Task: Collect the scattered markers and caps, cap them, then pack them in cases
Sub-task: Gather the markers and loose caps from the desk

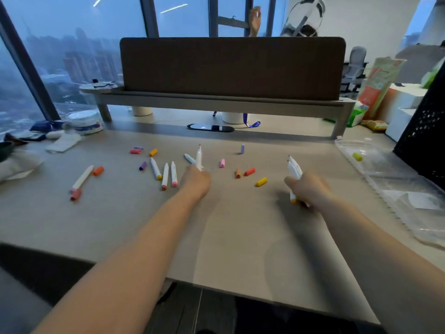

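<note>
My left hand [196,180] grips one uncapped white marker [199,156] that points up and away. My right hand [307,189] holds two or three uncapped white markers [294,168] in a bundle, tips up. Three uncapped markers [165,174] lie side by side left of my left hand, another marker [82,177] lies far left, and one [189,158] lies just behind my left hand. Loose caps are scattered about: orange [98,170], purple [142,165], pink [222,163], red [249,171], yellow [261,182], lilac [242,148]. A clear plastic case [375,162] lies at the right with a yellow cap [357,156] in it.
A brown desk divider [232,67] on a raised shelf closes off the back. Tubs and cloths [72,131] crowd the left back corner. A black crate [423,131] and packets stand at the right. A person's hand shows beyond the divider.
</note>
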